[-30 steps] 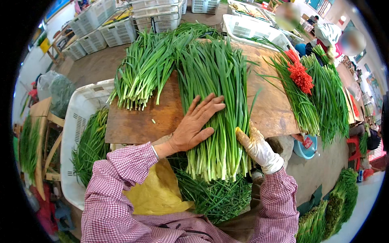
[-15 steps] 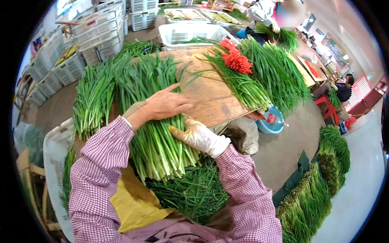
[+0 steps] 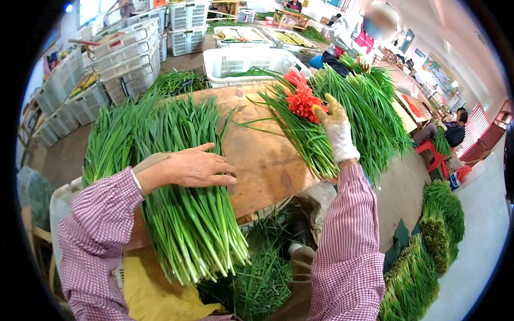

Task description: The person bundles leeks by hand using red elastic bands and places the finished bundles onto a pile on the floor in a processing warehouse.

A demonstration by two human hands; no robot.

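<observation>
Item 1: left hand (image 3: 195, 168), bare, fingers spread flat, palm down on chive bundle (image 3: 187, 214). Not closed on anything; pressing only. Bundle lies lengthwise on wooden worktop (image 3: 262, 160), cut ends hanging off near edge twd the person.

Item 2: right hand (image 3: 336, 125), white glove, raised over far-right side of worktop, fingertips at red ties (image 3: 302, 99) (a loose clump of red bands, resting on a second chive pile (image 3: 321, 139)). Fingers look partly curled; cannot tell if they pinch a band or are only touching.

Item 3: third chive pile (image 3: 110, 142) left of the pressed bundle, just beside it.

Item 4: white crates (image 3: 235, 61) behind worktop; more stacked at left.

Item 5: loose trimmings (image 3: 257, 267) below worktop edge, bundled greens (image 3: 428, 251) on floor at right.

Handling note (judgement): keep left palm firm and mid-bundle so stalks don't fan out or slide off the edge; take one band only w/ the right, clear of the clump, so others aren't dragged along; ends should stay level before any tying.
</observation>
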